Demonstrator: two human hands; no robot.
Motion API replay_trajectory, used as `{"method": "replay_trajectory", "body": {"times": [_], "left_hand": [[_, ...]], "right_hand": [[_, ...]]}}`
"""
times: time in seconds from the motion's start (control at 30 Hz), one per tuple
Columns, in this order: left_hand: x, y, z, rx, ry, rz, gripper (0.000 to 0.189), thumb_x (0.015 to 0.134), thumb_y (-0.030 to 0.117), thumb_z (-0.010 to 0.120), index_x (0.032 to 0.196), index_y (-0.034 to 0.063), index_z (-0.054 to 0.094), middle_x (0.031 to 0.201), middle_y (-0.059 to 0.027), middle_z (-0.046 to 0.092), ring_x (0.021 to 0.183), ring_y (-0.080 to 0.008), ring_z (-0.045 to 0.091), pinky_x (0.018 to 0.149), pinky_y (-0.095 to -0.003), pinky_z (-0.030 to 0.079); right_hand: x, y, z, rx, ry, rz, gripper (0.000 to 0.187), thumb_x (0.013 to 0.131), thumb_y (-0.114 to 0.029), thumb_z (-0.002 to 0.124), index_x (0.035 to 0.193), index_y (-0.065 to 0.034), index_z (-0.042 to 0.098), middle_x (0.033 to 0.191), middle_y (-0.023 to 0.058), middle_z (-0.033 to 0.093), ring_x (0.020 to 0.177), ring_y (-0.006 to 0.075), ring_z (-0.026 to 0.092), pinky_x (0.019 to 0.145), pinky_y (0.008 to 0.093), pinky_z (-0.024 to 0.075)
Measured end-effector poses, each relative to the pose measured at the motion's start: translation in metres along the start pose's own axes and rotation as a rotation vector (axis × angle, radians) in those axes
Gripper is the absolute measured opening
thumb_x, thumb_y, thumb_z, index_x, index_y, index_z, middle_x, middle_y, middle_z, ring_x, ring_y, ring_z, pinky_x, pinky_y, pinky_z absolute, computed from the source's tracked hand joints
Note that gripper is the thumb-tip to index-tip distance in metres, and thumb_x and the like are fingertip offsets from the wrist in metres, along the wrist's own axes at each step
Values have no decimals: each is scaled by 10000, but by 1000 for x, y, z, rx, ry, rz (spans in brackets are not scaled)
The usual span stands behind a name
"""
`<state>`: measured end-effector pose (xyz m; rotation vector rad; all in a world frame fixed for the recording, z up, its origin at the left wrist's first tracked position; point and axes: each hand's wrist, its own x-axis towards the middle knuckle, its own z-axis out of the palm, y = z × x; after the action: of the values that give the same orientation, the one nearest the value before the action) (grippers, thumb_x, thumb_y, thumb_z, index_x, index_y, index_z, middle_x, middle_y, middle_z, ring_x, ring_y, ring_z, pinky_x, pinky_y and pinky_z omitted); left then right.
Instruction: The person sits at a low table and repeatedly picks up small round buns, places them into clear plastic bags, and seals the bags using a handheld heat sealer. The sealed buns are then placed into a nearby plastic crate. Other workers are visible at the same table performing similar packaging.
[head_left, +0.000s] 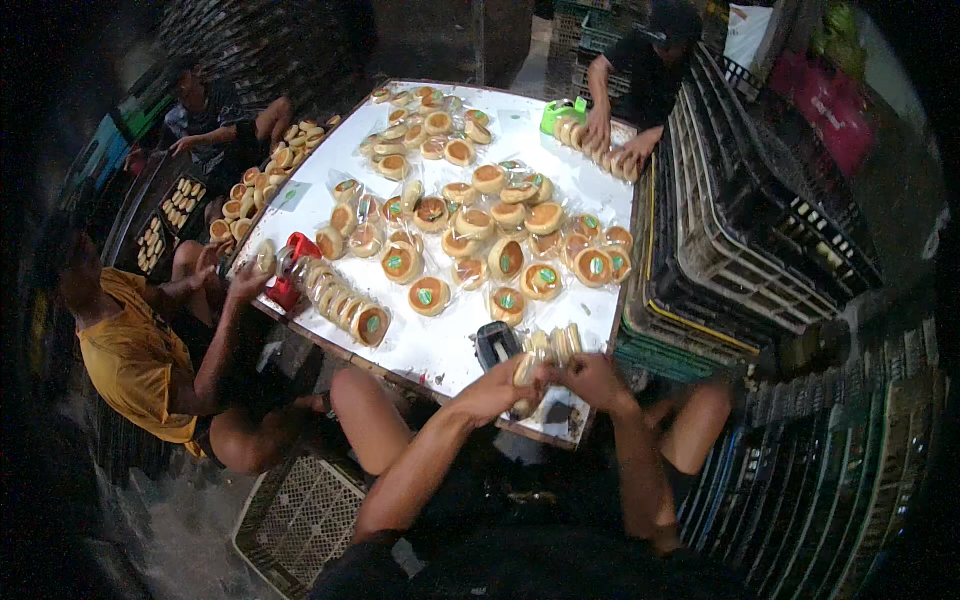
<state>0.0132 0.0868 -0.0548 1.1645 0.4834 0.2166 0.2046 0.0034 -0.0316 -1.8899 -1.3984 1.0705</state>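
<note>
At the near corner of a white-topped table (495, 373), my left hand (489, 391) holds a pale round bun (523, 406), seen edge-on. My right hand (598, 384) meets it with bent fingers; what those fingertips pinch is hidden. Just beyond my hands, more buns (559, 343) stand on edge in a short row, partly covered by my fingers. A black tape dispenser or bag sealer (496, 346) sits to the left of this row. Many flat, brown-topped buns in clear bags with green labels (428, 296) are spread over the middle of the table.
To the left, a person in a yellow shirt (139, 345) works by a red dispenser (289, 271) and a bagged bun row (341, 300). Another person's hands (630, 154) touch buns by a green dispenser (562, 114). Stacked crates (735, 225) flank the right edge; a plastic crate (300, 517) lies below.
</note>
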Motion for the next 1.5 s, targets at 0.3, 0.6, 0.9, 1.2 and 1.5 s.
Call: {"method": "replay_trajectory", "body": {"times": [0.3, 0.6, 0.9, 1.2, 1.5], "left_hand": [[0, 4, 17, -386, 180, -189, 515, 1049, 414, 441, 1287, -29, 556, 1171, -138, 648, 1034, -213, 647, 935, -356, 530], [16, -36, 1, 752, -91, 137, 637, 859, 210, 769, 1358, -70, 489, 1191, -166, 663, 1044, -226, 644, 917, -330, 506], [43, -19, 9, 663, 356, -45, 668, 870, 367, 748, 1305, -91, 529, 1130, -188, 683, 1046, -243, 654, 917, -337, 500], [83, -85, -11, 330, 376, -55, 846, 854, 455, 730, 1381, -137, 433, 1303, -278, 573, 1222, -326, 561, 1045, -377, 419], [163, -155, -42, 481, 607, -119, 1051, 711, 415, 816, 1413, -166, 292, 1406, -401, 357, 1365, -485, 300, 1147, -458, 291]], "right_hand": [[-10, 40, 33, 70, 311, -562, 607, 662, -319, 914, 1104, -24, 621, 1067, 97, 629, 974, 212, 612, 884, 354, 492], [4, -7, -39, 664, 406, -417, 316, 838, -142, 793, 1040, -31, 578, 974, 44, 660, 855, 103, 626, 734, 285, 511], [87, 179, 16, -326, 702, -84, 322, 788, -215, 760, 1024, -18, 661, 1020, 212, 625, 933, 389, 616, 817, 472, 501], [99, 145, 43, -350, 390, 151, 1200, 734, -738, 667, 1562, -45, 142, 1507, 295, 305, 1375, 480, 346, 1113, 542, 340], [90, 161, 38, -209, 427, 106, 993, 813, -532, 701, 1557, -132, 178, 1496, 253, 327, 1337, 466, 408, 1066, 541, 397]]}}
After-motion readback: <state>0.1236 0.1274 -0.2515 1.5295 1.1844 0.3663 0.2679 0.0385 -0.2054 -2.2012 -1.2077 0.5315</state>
